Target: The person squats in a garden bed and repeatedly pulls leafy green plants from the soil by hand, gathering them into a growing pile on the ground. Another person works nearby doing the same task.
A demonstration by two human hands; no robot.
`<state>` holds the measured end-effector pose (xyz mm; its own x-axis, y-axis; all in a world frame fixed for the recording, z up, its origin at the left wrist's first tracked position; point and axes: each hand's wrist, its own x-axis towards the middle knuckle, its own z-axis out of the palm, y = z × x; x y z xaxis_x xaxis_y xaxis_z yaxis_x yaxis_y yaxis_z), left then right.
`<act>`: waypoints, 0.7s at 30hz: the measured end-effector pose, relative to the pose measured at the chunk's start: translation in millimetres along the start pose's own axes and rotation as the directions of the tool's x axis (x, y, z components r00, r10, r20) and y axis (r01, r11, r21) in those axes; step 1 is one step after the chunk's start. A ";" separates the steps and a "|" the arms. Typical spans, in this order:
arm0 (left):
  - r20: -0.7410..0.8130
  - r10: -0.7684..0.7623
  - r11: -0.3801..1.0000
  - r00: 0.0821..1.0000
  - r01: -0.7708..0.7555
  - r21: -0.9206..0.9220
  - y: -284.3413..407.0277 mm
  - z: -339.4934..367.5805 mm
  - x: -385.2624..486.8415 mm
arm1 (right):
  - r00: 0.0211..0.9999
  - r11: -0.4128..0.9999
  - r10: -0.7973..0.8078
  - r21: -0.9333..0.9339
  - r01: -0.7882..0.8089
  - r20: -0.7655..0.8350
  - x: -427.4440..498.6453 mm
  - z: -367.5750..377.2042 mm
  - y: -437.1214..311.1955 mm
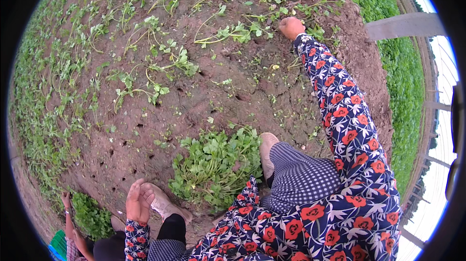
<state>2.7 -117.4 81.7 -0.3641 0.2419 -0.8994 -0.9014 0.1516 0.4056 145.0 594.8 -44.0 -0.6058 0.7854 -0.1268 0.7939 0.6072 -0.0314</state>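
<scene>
My right hand (292, 28) is stretched far forward to the soil, its fingers bent down among low leafy seedlings that look like celery (278, 15). Its fingertips are hidden, so whether it grips a stem cannot be made out. Beside my shoe, my left hand (139, 201) hovers with loosely curled fingers and nothing visible in it. A heap of pulled green seedlings (214, 166) lies on the ground between my feet. Ahead of me, a limp seedling (225, 35) droops over the brown soil (218, 68), left of my right hand.
Small holes dot the soil (140, 125). Rows of seedlings (54, 90) fill the left side. A co-worker's hand (66, 199) is near another green bunch (89, 213), with a green crate (58, 244) below. Concrete posts (404, 26) and dense green plants (404, 79) border the bed at right.
</scene>
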 end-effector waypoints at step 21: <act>-0.146 -0.040 0.996 0.988 0.051 0.073 -17.5 -54.3 7.4 | 0.994 0.998 -0.066 0.019 0.068 -0.081 -24.9 -0.4 -12.2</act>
<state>3.1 -170.3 59.1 -0.3576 0.0932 -0.9292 -0.8995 0.2330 0.3696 150.4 567.9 -40.1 -0.6592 0.7507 -0.0434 0.7518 0.6567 -0.0590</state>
